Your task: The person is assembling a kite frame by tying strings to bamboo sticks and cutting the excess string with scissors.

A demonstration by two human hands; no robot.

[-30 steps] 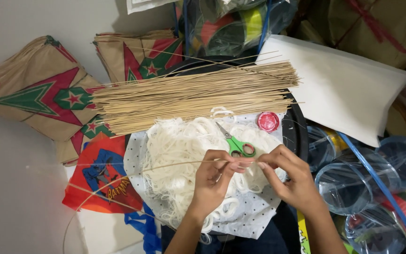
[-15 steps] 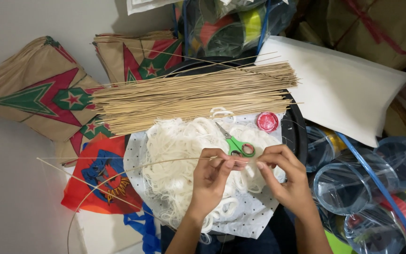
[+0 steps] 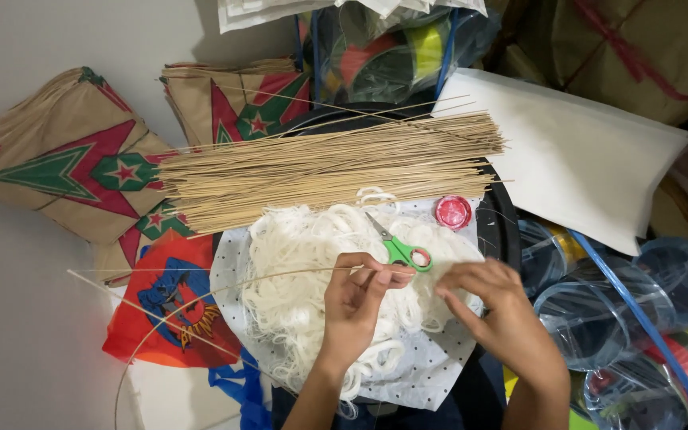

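Pinching a thin bent stick (image 3: 224, 288), the left hand (image 3: 353, 306) closes thumb and fingers on its end; the stick's long axis runs leftward from that hand, then curves down past an orange kite (image 3: 170, 306). The right hand (image 3: 494, 310) sits just right of it, fingers drawn together near the same end; whether it grips anything cannot be told. Under both lie white string loops (image 3: 296, 279), green scissors (image 3: 400, 248) and a bundle of straight sticks (image 3: 328, 163).

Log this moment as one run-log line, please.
left hand: pinches thin bent stick | right hand: fingers beside it, above white string pile | green scissors: idle
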